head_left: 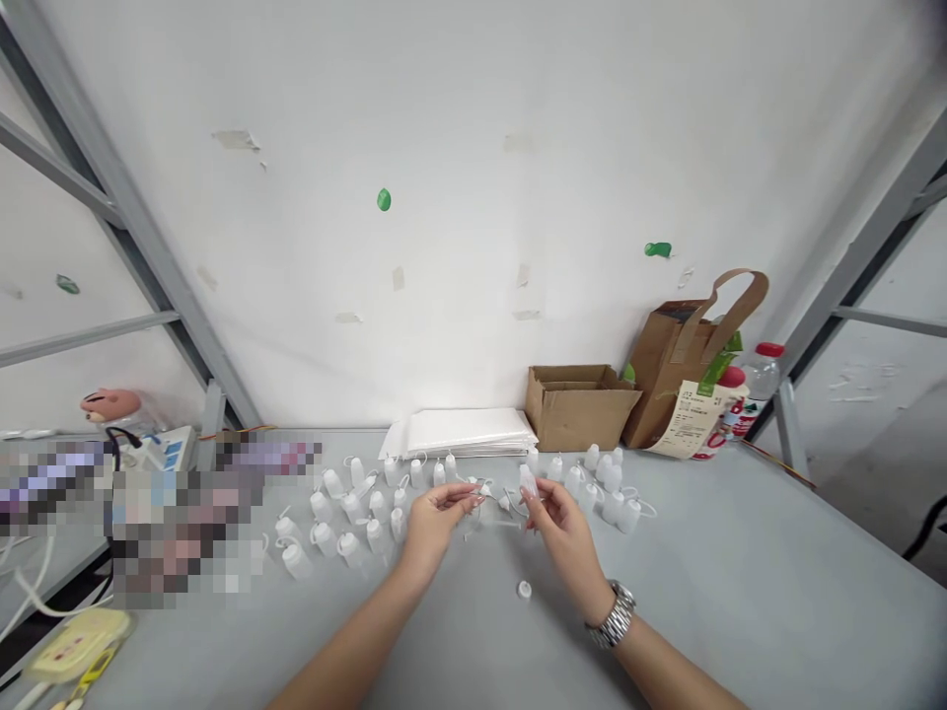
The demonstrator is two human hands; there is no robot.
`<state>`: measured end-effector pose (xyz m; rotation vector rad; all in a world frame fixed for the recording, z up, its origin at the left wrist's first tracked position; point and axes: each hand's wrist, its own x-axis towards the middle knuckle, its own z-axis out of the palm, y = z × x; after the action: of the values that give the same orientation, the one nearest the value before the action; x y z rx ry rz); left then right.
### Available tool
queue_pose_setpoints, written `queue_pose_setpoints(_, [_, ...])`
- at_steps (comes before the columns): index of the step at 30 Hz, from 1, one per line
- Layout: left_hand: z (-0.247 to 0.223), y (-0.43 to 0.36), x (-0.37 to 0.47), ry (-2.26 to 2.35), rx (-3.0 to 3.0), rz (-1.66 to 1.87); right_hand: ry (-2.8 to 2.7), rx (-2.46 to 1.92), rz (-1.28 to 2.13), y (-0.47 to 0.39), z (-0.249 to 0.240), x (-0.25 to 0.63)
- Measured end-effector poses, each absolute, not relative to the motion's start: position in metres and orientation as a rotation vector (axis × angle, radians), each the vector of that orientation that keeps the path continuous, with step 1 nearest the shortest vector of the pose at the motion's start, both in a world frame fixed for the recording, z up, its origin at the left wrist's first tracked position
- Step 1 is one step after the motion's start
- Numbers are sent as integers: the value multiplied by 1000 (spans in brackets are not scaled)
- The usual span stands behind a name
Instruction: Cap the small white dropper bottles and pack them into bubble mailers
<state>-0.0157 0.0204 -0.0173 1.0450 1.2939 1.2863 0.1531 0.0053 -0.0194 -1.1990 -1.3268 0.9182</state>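
Note:
My left hand (435, 518) pinches a small white cap with a thin strap (483, 489) between thumb and fingertips. My right hand (566, 540), with a metal watch at the wrist, is closed on a small translucent white bottle (528, 479), held upright. Between the hands, more white caps with straps (505, 502) lie on the grey table. One loose round white cap (525, 590) sits nearer to me. Several small white bottles (350, 548) stand left of my left hand, many with looped straps; another group of bottles (628, 516) is at the right.
Along the wall lie a stack of white flat sheets or envelopes (466, 432), a cardboard box (581, 419) and a brown paper bag (655, 365). A red-capped plastic bottle (764, 373) stands far right. At the left are a yellow object (78, 643) and white cables (36, 592).

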Motion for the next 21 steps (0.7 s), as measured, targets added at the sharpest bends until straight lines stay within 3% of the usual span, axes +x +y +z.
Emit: queue_pose_setpoints(21, [-13, 11, -11, 1097, 938, 1288, -1738, -1199, 861, -7, -22, 142])
